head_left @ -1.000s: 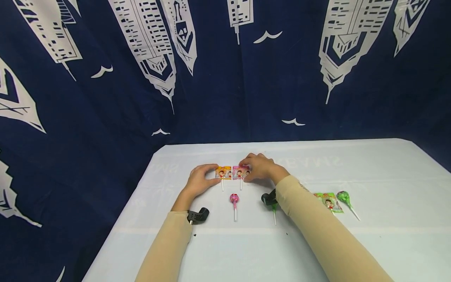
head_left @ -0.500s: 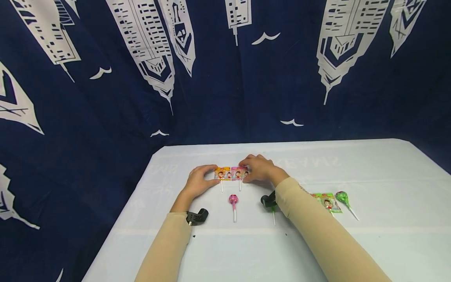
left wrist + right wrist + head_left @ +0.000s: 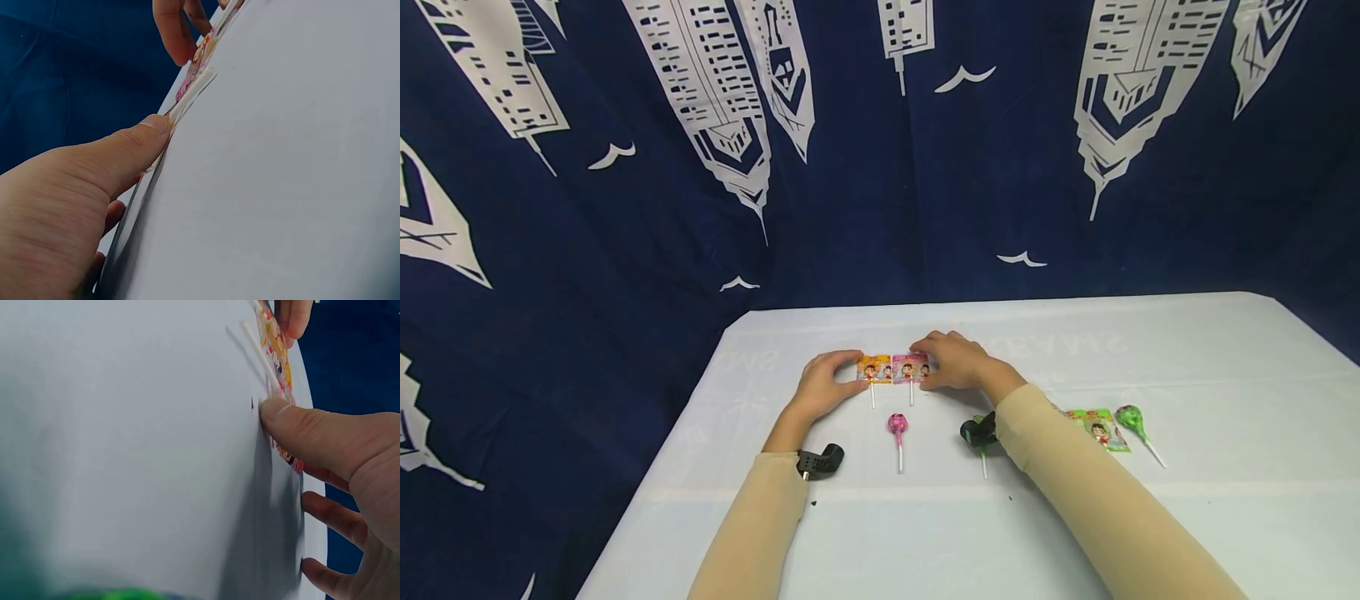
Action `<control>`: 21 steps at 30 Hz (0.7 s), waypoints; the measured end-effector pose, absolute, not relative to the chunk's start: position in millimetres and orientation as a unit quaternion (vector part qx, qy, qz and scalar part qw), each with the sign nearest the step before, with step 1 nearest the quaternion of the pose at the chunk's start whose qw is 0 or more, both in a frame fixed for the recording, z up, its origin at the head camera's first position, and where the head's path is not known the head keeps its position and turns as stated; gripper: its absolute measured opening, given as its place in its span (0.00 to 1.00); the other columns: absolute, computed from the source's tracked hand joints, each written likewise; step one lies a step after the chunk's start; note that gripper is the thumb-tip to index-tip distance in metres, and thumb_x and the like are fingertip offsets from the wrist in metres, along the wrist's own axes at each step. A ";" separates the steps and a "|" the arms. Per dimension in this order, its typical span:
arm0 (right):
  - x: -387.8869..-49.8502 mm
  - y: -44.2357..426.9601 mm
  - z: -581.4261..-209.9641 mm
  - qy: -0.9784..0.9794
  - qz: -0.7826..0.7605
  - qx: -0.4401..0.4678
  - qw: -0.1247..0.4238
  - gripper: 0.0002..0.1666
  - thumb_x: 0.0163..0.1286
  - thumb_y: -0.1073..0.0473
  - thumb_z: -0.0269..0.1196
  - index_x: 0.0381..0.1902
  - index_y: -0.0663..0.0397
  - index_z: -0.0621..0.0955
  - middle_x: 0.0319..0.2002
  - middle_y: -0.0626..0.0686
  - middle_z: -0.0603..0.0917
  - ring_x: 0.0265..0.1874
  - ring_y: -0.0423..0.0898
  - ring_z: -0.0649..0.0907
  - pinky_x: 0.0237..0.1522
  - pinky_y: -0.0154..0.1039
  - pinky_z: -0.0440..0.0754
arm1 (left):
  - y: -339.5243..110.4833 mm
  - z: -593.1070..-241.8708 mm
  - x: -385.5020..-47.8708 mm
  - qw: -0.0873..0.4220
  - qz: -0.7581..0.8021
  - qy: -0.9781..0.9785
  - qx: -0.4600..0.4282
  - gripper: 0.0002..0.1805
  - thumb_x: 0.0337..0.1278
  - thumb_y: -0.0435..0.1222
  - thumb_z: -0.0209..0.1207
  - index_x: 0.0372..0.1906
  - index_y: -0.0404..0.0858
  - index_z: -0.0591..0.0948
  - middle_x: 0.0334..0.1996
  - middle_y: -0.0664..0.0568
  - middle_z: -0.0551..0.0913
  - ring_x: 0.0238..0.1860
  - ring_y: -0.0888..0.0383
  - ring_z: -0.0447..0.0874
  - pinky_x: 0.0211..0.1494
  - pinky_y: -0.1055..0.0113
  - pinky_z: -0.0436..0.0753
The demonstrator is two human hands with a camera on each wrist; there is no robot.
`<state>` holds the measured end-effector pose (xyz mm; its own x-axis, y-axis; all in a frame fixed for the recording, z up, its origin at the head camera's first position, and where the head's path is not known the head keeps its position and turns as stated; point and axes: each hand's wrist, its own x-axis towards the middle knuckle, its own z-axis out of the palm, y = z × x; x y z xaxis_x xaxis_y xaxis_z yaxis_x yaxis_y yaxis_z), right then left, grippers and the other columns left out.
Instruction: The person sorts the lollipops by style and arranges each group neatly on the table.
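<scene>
In the head view, an orange flat candy packet (image 3: 876, 364) and a pink one (image 3: 909, 360) lie side by side on the table, a white stick pointing down from each. My left hand (image 3: 818, 390) grips the orange packet at its left side, thumb below and index finger above. The right hand (image 3: 961, 364) holds the pink packet's right side the same way. In the right wrist view my right thumb (image 3: 300, 428) covers part of the pink packet (image 3: 297, 465). Nearer me stands apart a pink round lollipop (image 3: 897, 424), lying flat.
A green lollipop (image 3: 984, 465) is partly hidden by the black right wrist camera (image 3: 978, 432). Farther right lie a green packet (image 3: 1101, 427), partly behind my sleeve, and another green lollipop (image 3: 1131, 418). Small dark specks dot the white table (image 3: 910, 542); a patterned blue cloth (image 3: 865, 233) hangs behind.
My right wrist and forearm have shifted slightly to the right, uncovering more of the green lollipop beneath. Both packets and my left hand stay in place.
</scene>
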<state>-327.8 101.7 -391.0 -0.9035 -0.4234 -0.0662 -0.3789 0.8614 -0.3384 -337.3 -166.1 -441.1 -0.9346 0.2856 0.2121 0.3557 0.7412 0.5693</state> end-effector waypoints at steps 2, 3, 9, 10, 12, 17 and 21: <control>-325.9 101.9 -390.7 0.960 -0.164 -0.217 0.065 0.40 0.62 0.50 0.71 0.71 0.47 0.72 0.71 0.56 0.71 0.68 0.59 0.71 0.66 0.64 0.70 | -166.2 -440.9 -337.3 0.055 -0.316 -0.932 -0.170 0.30 0.54 0.44 0.71 0.64 0.47 0.79 0.64 0.50 0.80 0.71 0.45 0.69 0.77 0.44 0.58; -325.1 102.1 -390.8 0.959 -0.166 -0.221 0.063 0.39 0.63 0.50 0.71 0.71 0.48 0.72 0.71 0.56 0.70 0.68 0.60 0.71 0.67 0.63 0.70 | -166.3 -441.0 -337.3 0.054 -0.315 -0.932 -0.169 0.30 0.54 0.44 0.71 0.64 0.47 0.79 0.65 0.50 0.80 0.71 0.45 0.69 0.77 0.44 0.59; -318.6 106.0 -391.1 0.948 -0.196 -0.246 0.046 0.37 0.65 0.55 0.69 0.70 0.55 0.72 0.71 0.61 0.69 0.70 0.62 0.70 0.71 0.59 0.67 | -166.5 -441.5 -337.3 0.052 -0.316 -0.933 -0.165 0.30 0.54 0.44 0.71 0.64 0.48 0.79 0.65 0.51 0.80 0.71 0.46 0.69 0.77 0.45 0.58; -317.1 106.8 -391.1 0.947 -0.202 -0.245 0.044 0.37 0.65 0.55 0.69 0.70 0.55 0.72 0.71 0.62 0.69 0.70 0.62 0.70 0.72 0.59 0.67 | -166.4 -441.4 -337.1 0.051 -0.316 -0.933 -0.164 0.30 0.54 0.45 0.71 0.64 0.48 0.79 0.65 0.51 0.80 0.72 0.46 0.69 0.77 0.45 0.58; -313.7 107.7 -391.5 0.946 -0.209 -0.245 0.036 0.36 0.65 0.56 0.69 0.69 0.55 0.72 0.71 0.62 0.69 0.70 0.62 0.70 0.71 0.59 0.68 | -166.3 -441.4 -336.9 0.049 -0.317 -0.933 -0.163 0.30 0.54 0.45 0.71 0.64 0.48 0.79 0.65 0.52 0.80 0.72 0.46 0.68 0.78 0.46 0.58; -301.5 106.6 -389.5 0.947 -0.216 -0.239 0.013 0.34 0.65 0.56 0.69 0.68 0.53 0.74 0.68 0.59 0.72 0.67 0.60 0.73 0.67 0.59 0.73 | -166.1 -441.1 -336.8 0.042 -0.322 -0.932 -0.159 0.31 0.54 0.45 0.70 0.65 0.48 0.79 0.65 0.51 0.79 0.72 0.46 0.67 0.78 0.46 0.57; -289.5 103.4 -383.8 0.944 -0.224 -0.243 -0.003 0.31 0.65 0.56 0.69 0.66 0.53 0.76 0.65 0.57 0.76 0.64 0.58 0.76 0.64 0.58 0.76 | -166.2 -441.2 -338.1 0.045 -0.321 -0.932 -0.161 0.30 0.55 0.45 0.70 0.64 0.48 0.79 0.65 0.51 0.79 0.72 0.46 0.68 0.78 0.46 0.57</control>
<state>-289.5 103.4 -383.8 -0.8821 -0.4567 0.1152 -0.4597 0.7815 -0.4219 -338.1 -166.2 -441.2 -0.9442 0.2710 0.1870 0.3287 0.7418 0.5846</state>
